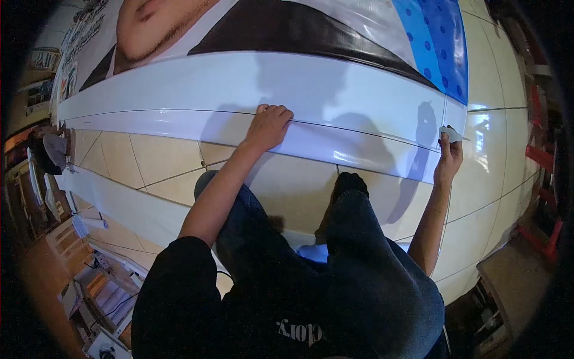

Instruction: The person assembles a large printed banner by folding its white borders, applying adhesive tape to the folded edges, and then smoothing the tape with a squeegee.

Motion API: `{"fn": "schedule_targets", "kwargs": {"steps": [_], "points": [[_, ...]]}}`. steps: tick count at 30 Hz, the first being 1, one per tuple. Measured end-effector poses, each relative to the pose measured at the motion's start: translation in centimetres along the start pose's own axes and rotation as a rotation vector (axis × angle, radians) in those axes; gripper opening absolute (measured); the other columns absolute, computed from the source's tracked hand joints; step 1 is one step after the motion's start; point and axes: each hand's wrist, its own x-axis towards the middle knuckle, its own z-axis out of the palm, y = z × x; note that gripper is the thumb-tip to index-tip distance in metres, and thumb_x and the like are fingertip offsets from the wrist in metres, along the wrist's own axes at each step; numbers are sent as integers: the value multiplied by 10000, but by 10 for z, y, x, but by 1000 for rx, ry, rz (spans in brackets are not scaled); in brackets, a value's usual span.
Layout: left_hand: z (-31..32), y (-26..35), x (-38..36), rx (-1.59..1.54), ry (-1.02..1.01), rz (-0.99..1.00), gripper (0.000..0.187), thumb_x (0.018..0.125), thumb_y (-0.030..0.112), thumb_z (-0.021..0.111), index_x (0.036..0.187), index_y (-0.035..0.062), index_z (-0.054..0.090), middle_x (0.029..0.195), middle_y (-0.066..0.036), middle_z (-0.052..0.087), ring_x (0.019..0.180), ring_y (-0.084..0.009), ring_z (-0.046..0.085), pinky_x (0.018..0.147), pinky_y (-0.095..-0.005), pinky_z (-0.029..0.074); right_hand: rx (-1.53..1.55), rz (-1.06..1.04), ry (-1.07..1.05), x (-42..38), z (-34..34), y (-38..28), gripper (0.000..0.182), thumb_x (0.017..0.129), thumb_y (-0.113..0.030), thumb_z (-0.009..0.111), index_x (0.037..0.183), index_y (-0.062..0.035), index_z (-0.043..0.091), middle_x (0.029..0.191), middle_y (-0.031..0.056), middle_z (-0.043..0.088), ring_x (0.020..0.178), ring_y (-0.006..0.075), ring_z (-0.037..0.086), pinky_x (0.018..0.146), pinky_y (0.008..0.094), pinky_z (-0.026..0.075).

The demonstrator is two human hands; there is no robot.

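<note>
A large printed banner (269, 30) lies on the tiled floor, with a broad white border (197, 81) along its near side. A thin dark line runs lengthwise through the border. My left hand (269, 127) rests on this line near the middle, its fingers curled against the white sheet; whether anything is between them is hidden. At the border's right end, my right hand (448, 158) pinches a small pale, flat tool (452, 134) with a pointed tip. Shadows fall across the white border.
Floor tiles (484, 149) run along the right side, with red metal parts (541, 157) beyond. A white strip (128, 200) lies at the lower left, near wooden frames (69, 239). My bent knees are close below the border.
</note>
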Motion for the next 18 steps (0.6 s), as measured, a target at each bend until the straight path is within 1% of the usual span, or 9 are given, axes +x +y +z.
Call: {"fn": "schedule_targets", "kwargs": {"steps": [1, 5, 7, 11, 14, 16, 17, 18], "points": [[0, -5, -1, -34, 24, 6, 142, 879, 176, 605, 978, 82, 647, 965, -84, 639, 968, -262, 612, 903, -426, 411, 2, -1, 2, -1, 2, -1, 361, 930, -150, 670, 1236, 27, 600, 1125, 80, 649, 1038, 153, 589, 887, 270, 451], [0, 0, 2, -9, 22, -11, 122, 875, 166, 609, 957, 81, 637, 959, -84, 633, 953, -267, 610, 882, -424, 422, -11, -1, -12, -4, 3, -2, 375, 929, -171, 675, 1237, 28, 598, 1124, 86, 650, 1031, 155, 595, 888, 277, 453], [1, 8, 6, 2, -20, -124, 111, 877, 168, 610, 943, 81, 631, 954, -82, 632, 943, -274, 607, 859, -427, 435, -15, -1, -32, -5, 4, -3, 383, 929, -181, 676, 1240, 28, 595, 1123, 88, 650, 1035, 159, 595, 890, 279, 453], [15, 30, 11, -7, 16, -143, 107, 861, 156, 614, 920, 68, 626, 946, -83, 633, 937, -274, 604, 846, -433, 442, -2, 26, -55, -8, 15, -5, 389, 934, -181, 672, 1245, 37, 585, 1124, 91, 646, 1054, 163, 590, 904, 283, 452], [33, 54, 17, -37, -36, -99, 144, 849, 185, 650, 934, 69, 651, 902, -90, 624, 936, -285, 604, 841, -440, 442, 12, 38, -108, -11, 28, -4, 378, 933, -160, 672, 1240, 43, 583, 1133, 94, 643, 1070, 166, 586, 922, 290, 450], [43, 73, 16, -99, 221, -23, 140, 842, 178, 649, 904, 53, 658, 871, -103, 625, 917, -298, 608, 824, -450, 453, 5, 32, -166, -13, 41, -2, 359, 926, -128, 675, 1227, 47, 587, 1148, 102, 639, 1083, 171, 585, 966, 298, 440], [46, 82, 19, -101, 220, -21, 140, 842, 178, 649, 904, 53, 658, 871, -103, 625, 917, -298, 608, 824, -450, 453, 18, 38, -194, -14, 46, -2, 353, 924, -122, 677, 1221, 48, 590, 1148, 103, 640, 1080, 172, 587, 973, 300, 439], [50, 92, 24, -127, 273, -15, 137, 843, 170, 642, 898, 45, 658, 877, -113, 628, 919, -300, 609, 807, -450, 461, 26, 43, -219, -15, 50, -3, 347, 922, -116, 678, 1215, 48, 592, 1147, 104, 640, 1077, 173, 588, 979, 301, 437]]}}
